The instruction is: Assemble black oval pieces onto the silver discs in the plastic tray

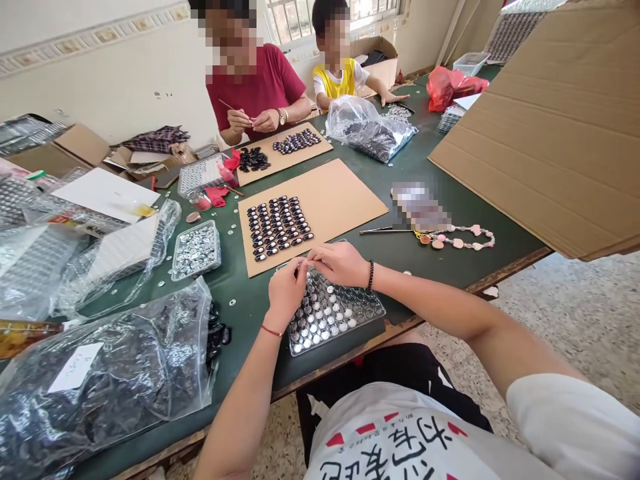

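1. Clock centred on the clear tray [345,331], 12 pointing away from the wearer. Tray sits on the green table [245,373] at its near edge, filled with rows of round silvery pieces [323,320].
2. Left hand [287,291] at 10, right hand [344,261] at 12, both over the tray's far part. Fingertips meet, bent inward; cannot tell whether anything small is pinched between them.
3. At 11 to 12, just beyond the hands: cardboard sheet [350,193]. Dark oval pieces with pale centres [277,227] stand in rows on its left part.
4. At 10: plastic tub [217,250] heaped with small silvery bits.
5. Between 8 and 9: large clear bag [135,360] of black pieces, some spilling at its mouth.
6. At 1: phone [417,205], lying near a thin brush [385,231]. At 2: beaded strand [460,241].
7. Farther out, at 11: person in a red top [280,73] holding a thin stick [230,105] over a second board [295,143]. At 12: person in yellow and white [341,81], beside a clear bag with dark contents [367,130].
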`<state>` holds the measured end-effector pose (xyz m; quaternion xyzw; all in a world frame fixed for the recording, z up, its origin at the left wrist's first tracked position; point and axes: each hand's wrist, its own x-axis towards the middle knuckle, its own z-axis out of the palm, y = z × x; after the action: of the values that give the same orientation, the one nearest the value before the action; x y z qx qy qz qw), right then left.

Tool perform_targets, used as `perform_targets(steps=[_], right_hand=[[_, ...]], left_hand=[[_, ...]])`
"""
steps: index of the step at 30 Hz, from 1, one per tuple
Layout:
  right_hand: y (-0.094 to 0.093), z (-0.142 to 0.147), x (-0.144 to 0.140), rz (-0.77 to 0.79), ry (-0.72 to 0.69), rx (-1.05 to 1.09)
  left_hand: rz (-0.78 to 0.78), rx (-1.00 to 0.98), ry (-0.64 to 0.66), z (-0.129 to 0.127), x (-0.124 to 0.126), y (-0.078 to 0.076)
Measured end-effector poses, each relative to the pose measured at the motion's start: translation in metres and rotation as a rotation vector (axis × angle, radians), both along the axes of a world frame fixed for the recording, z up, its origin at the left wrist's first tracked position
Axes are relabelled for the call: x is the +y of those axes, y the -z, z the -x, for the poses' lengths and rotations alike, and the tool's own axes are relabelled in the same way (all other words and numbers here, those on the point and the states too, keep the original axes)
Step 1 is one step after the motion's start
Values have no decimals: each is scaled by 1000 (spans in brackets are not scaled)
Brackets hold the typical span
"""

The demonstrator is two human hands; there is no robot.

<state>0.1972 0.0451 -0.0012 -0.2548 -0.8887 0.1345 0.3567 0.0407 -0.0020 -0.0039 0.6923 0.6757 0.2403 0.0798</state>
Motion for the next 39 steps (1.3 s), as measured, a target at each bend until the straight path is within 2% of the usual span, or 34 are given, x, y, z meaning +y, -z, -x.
perform_targets(steps=[9,15,18,21,24,27,30,37,39], right_hand=[[3,2,-2,23,46,3],[1,1,-1,51,92,-12],[-3,0,-1,66,111,74],[-8,0,-2,97,142,197],[-11,-1,-4,161,153,299],[-11,0,-7,288,126,384],[-11,1,-8,384,97,452],[-13,2,-8,472,68,506],[-12,2,-9,497,56,527]], left_hand=[[52,-117,-3,-2,0,3],[74,-352,-17,1,4,6],[26,-471,-50,3,4,4],[-37,-677,-101,3,4,2],[-37,-952,-133,1,4,0],[62,-1145,-50,-4,3,2],[106,-1187,-4,-10,2,4],[79,-1326,-91,-10,3,2],[100,-1385,-79,-9,3,1]])
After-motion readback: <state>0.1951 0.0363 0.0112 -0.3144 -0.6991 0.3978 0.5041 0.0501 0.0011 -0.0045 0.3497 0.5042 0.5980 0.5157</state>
